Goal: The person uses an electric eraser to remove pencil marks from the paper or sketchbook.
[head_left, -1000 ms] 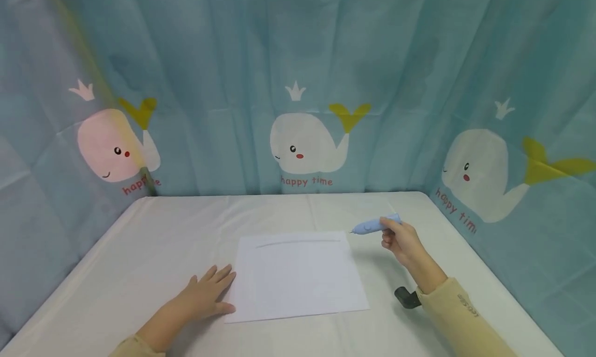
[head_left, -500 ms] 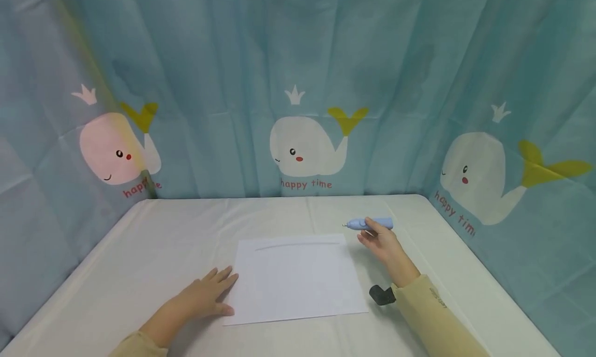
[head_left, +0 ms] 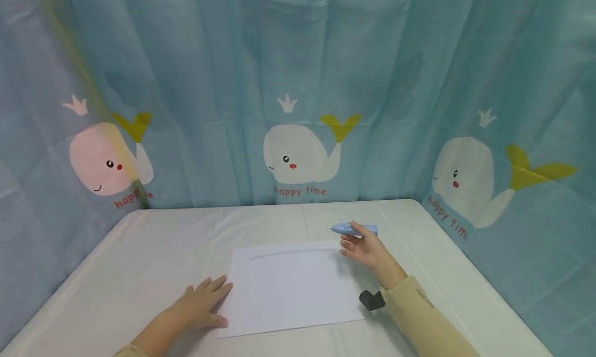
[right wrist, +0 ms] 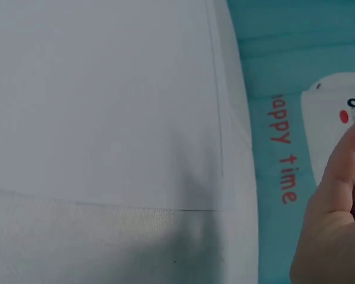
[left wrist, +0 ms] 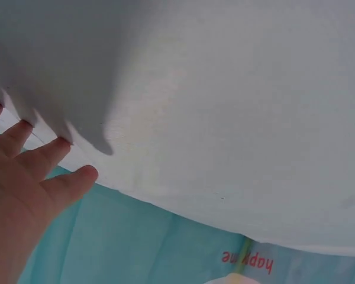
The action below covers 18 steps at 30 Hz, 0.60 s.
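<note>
A white sheet of paper (head_left: 291, 289) lies on the table with one faint grey curved line near its far edge. My left hand (head_left: 197, 306) rests flat at the sheet's left edge, fingers spread. In the left wrist view the fingers (left wrist: 44, 157) of that hand are straight and hold nothing. Above the sheet's far right corner, my right hand (head_left: 368, 251) pinches a thick light-blue pen-shaped tool (head_left: 346, 229) between thumb and fingers. Its narrow metallic tip points left, raised over the paper. The right wrist view catches only part of this hand (right wrist: 337, 207); the tool is hidden there.
The white-covered table (head_left: 163, 248) ends at a teal curtain (head_left: 223, 114) printed with whales, which closes off the back and both sides. A small black device (head_left: 371, 300) sits at the right sleeve's cuff.
My right hand has moved left with the pen-shaped tool, from beside the sheet to over its far right corner. The left hand has stayed at the paper's edge. The head view has tilted slightly.
</note>
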Each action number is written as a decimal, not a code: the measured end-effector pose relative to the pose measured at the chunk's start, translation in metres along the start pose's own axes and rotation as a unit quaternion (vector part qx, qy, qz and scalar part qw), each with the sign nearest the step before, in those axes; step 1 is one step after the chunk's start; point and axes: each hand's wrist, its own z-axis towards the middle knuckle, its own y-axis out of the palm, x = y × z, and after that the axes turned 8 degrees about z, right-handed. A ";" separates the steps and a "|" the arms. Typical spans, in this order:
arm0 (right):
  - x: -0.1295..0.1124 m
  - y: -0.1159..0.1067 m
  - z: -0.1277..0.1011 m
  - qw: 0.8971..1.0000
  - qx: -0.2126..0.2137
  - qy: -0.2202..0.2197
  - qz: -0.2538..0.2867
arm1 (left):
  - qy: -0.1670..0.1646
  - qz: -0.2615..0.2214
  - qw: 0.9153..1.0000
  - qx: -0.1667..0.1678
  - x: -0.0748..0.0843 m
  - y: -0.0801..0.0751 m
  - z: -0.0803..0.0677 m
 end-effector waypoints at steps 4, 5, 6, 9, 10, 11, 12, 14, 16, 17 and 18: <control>0.006 -0.003 0.009 0.999 0.033 -0.001 -0.039 | 0.005 -0.020 1.000 -0.003 -0.002 0.002 -0.002; 0.006 -0.005 0.011 0.998 0.039 -0.001 -0.051 | 0.008 -0.021 1.000 -0.004 -0.003 0.002 -0.002; 0.007 -0.007 0.013 0.997 0.041 0.005 -0.064 | 0.009 -0.021 1.000 -0.006 -0.003 0.002 -0.001; 0.006 -0.014 0.020 0.993 0.028 0.037 -0.112 | 0.010 -0.023 1.000 -0.015 -0.004 0.001 0.000; 0.005 -0.017 0.022 0.991 0.024 0.047 -0.127 | 0.009 -0.022 1.000 -0.015 -0.004 0.000 0.001; 0.005 -0.019 0.024 0.988 0.020 0.056 -0.141 | 0.009 -0.021 1.000 -0.016 -0.004 -0.001 0.001; 0.004 -0.021 0.026 0.986 0.018 0.063 -0.154 | 0.010 -0.020 1.000 -0.018 -0.003 -0.002 0.002; 0.002 -0.024 0.029 0.981 0.023 0.071 -0.178 | 0.011 -0.019 1.000 -0.021 -0.003 -0.004 0.003; 0.002 -0.025 0.033 0.977 0.038 0.069 -0.197 | 0.011 -0.019 1.000 -0.021 -0.003 -0.006 0.004; 0.001 -0.025 0.034 0.975 0.043 0.066 -0.207 | 0.012 -0.018 1.000 -0.019 -0.003 -0.007 0.005; 0.001 -0.025 0.036 0.973 0.049 0.064 -0.215 | 0.009 -0.018 1.000 -0.017 -0.004 -0.007 0.006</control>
